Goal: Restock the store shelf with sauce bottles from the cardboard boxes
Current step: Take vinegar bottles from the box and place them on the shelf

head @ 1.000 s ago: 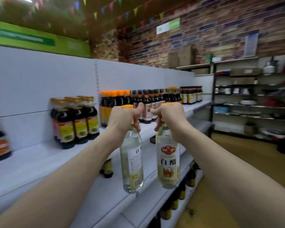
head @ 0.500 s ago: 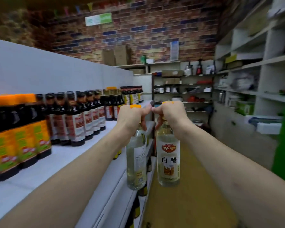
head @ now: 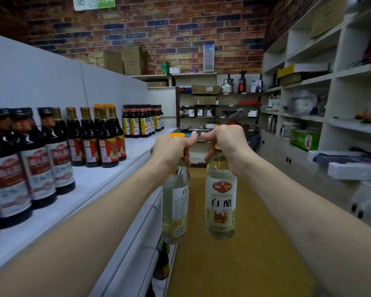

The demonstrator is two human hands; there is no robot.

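My left hand [head: 171, 150] grips the neck of a clear white-vinegar bottle [head: 176, 211] with an orange cap, its label turned sideways. My right hand [head: 227, 144] holds a second clear vinegar bottle [head: 221, 206] by the neck, its red-and-cream label facing me. Both bottles hang upright in the aisle, side by side, just off the front edge of the white store shelf [head: 99, 181]. Rows of dark sauce bottles [head: 94, 138] stand on that shelf to my left.
More dark bottles [head: 142, 122] stand at the shelf's far end. Lower shelf tiers [head: 137, 243] step out below, with bottles beneath. White shelving with goods [head: 321, 116] lines the right side. Cardboard boxes [head: 126, 60] sit high against the brick wall. A tan floor [head: 234, 264] runs ahead.
The view has swung right and moved along the aisle; the dark bottles slid left. Both hands keep the vinegar bottles side by side, now nearer the shelf's far end.
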